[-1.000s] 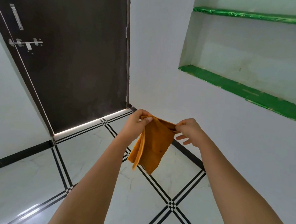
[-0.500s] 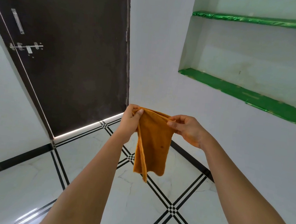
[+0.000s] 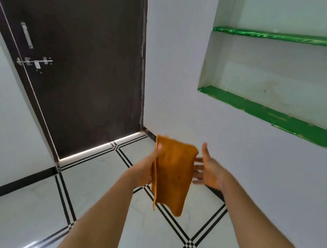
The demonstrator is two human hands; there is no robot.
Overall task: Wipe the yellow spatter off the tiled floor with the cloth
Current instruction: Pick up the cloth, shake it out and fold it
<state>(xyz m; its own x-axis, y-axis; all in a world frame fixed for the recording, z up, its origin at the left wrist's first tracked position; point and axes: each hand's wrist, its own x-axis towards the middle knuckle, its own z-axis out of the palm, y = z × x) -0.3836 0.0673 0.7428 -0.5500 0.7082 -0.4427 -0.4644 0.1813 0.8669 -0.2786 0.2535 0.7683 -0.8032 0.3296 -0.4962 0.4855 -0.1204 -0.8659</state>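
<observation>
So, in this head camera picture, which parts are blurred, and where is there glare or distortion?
Head view: the right hand is smeared by motion blur, its fingers spread open; the orange cloth in the left hand is slightly soft. A bright strip of light glows under the dark door. Wide-angle distortion tilts the door and the green shelves.

Bright, even light; wide-angle bending at edges; slight motion blur.

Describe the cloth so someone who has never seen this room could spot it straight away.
Start at the dark brown door and drop to the white floor with black stripe lines at its right corner. There, the left hand pinches an orange cloth that hangs folded in the air, the open right hand beside it. It is the only orange, soft thing here.
</observation>
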